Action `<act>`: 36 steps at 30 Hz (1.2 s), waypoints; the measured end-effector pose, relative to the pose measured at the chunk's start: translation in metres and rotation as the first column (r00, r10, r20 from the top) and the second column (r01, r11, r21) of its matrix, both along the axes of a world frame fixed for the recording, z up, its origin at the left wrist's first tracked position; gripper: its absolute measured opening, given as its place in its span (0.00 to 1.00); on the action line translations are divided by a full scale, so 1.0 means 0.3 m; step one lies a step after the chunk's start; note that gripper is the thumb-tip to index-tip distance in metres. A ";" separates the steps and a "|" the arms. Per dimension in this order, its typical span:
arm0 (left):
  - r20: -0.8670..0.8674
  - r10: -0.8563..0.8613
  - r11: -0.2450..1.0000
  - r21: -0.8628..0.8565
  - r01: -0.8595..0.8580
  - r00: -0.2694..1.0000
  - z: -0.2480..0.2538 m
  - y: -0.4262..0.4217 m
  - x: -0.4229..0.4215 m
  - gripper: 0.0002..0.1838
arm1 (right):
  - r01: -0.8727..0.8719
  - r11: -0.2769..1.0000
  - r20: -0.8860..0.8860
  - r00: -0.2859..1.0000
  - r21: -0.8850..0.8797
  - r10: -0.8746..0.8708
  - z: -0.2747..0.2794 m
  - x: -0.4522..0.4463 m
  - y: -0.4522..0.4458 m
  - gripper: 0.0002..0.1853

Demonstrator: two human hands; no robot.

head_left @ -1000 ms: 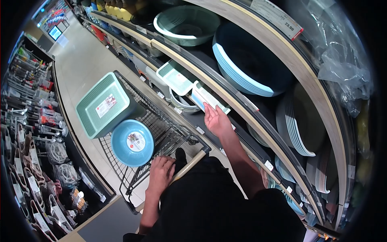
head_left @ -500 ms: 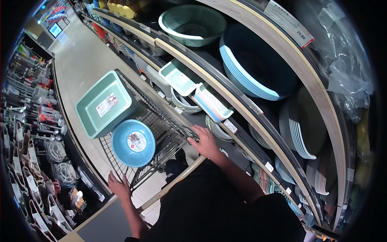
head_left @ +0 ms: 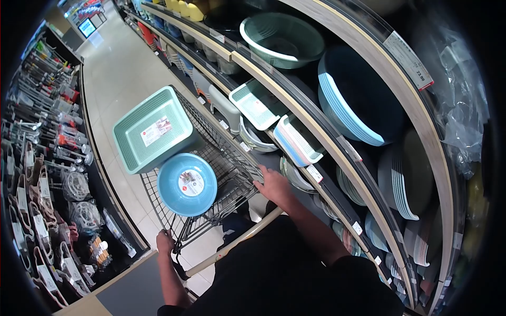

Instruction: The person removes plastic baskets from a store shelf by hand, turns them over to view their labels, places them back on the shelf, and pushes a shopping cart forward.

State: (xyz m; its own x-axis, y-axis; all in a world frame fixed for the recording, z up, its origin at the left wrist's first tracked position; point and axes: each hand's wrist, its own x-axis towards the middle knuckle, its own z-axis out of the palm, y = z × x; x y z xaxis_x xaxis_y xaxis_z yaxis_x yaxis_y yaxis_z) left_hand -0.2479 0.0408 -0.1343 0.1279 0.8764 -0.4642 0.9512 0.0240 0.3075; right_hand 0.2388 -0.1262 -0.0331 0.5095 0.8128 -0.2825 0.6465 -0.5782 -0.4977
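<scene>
A wire shopping cart (head_left: pixel 226 138) stands in front of me, its beige handle bar (head_left: pixel 237 241) close to my body. My left hand (head_left: pixel 165 242) is closed on the cart's near left corner. My right hand (head_left: pixel 274 185) holds the cart's right rim, fingers curled over the edge. A mint-green rectangular basket (head_left: pixel 138 146) with a label rests tilted at the cart's far left. Just nearer to me sits a round blue basin (head_left: pixel 174 197) with a round label.
Shelves on the right hold green rectangular baskets (head_left: pixel 247 100), a large green basin (head_left: pixel 284 58) and stacked blue basins (head_left: pixel 345 116). Utensils and packaged goods (head_left: pixel 47 126) hang along the left. A tiled aisle (head_left: pixel 105 79) runs ahead, with a lit screen (head_left: pixel 87 28) far off.
My right hand has left the small shelf baskets and come down onto the cart's right rim. My left hand has moved left and closed on the cart's corner. The view has shifted slightly.
</scene>
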 end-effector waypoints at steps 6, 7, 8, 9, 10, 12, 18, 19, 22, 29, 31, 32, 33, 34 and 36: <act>0.011 0.022 0.999 0.023 -0.022 1.000 0.053 0.010 0.045 0.18 | -0.040 0.999 0.084 0.996 -0.005 0.041 -0.003 -0.007 0.014 0.30; 0.013 0.019 1.000 0.023 -0.019 1.000 0.054 0.016 0.047 0.18 | -0.042 0.999 0.096 0.994 0.008 0.041 -0.002 -0.010 0.019 0.30; -0.003 0.018 0.999 0.031 -0.018 1.000 0.056 0.020 0.046 0.18 | -0.046 0.999 0.108 0.993 0.021 0.043 -0.001 -0.013 0.023 0.29; -0.020 0.019 0.999 0.040 -0.018 1.000 0.058 0.028 0.046 0.18 | -0.045 0.999 0.109 0.993 0.023 0.042 0.001 -0.015 0.028 0.29; -0.019 0.019 0.999 0.041 -0.018 1.000 0.057 0.038 0.041 0.18 | -0.047 0.999 0.112 0.993 0.023 0.045 0.004 -0.019 0.035 0.29; -0.012 0.042 0.999 0.023 -0.042 0.999 0.045 0.056 0.034 0.17 | -0.052 0.998 0.116 0.992 0.023 0.049 -0.002 -0.024 0.047 0.30; -0.027 0.029 0.999 0.037 -0.028 0.999 -0.011 0.113 -0.001 0.18 | -0.052 0.998 0.136 0.990 0.018 0.049 -0.015 -0.035 0.095 0.32; -0.024 0.023 0.999 0.047 -0.022 0.999 -0.023 0.121 -0.005 0.18 | -0.047 0.999 0.158 0.986 -0.002 0.047 -0.018 -0.034 0.102 0.32; -0.026 0.007 0.998 0.055 -0.005 1.000 -0.032 0.139 0.006 0.19 | -0.056 0.998 0.162 0.985 -0.024 0.059 -0.035 -0.014 0.135 0.32; -0.074 -0.029 0.998 0.047 0.033 0.997 -0.024 0.205 0.045 0.19 | -0.073 0.995 0.196 0.977 -0.064 0.084 -0.040 0.014 0.198 0.34; -0.099 -0.062 0.996 0.063 0.069 0.993 -0.015 0.223 0.059 0.19 | -0.085 0.996 0.259 0.962 -0.013 0.086 -0.044 0.019 0.213 0.34; -0.125 -0.095 0.991 0.079 0.105 0.988 -0.010 0.232 0.066 0.19 | -0.085 0.996 0.261 0.962 -0.013 0.086 -0.040 0.022 0.222 0.34; -0.123 -0.104 0.990 0.084 0.114 0.987 -0.006 0.241 0.073 0.20 | -0.092 0.996 0.282 0.955 -0.010 0.091 -0.036 0.025 0.232 0.32; -0.122 -0.103 0.990 0.083 0.114 0.987 -0.010 0.246 0.080 0.20 | -0.100 0.995 0.302 0.948 -0.008 0.098 -0.031 0.029 0.242 0.30; -0.099 -0.111 0.970 0.207 0.129 0.989 -0.017 0.257 0.093 0.22 | -0.104 0.995 0.318 0.943 -0.005 0.100 -0.029 0.040 0.263 0.30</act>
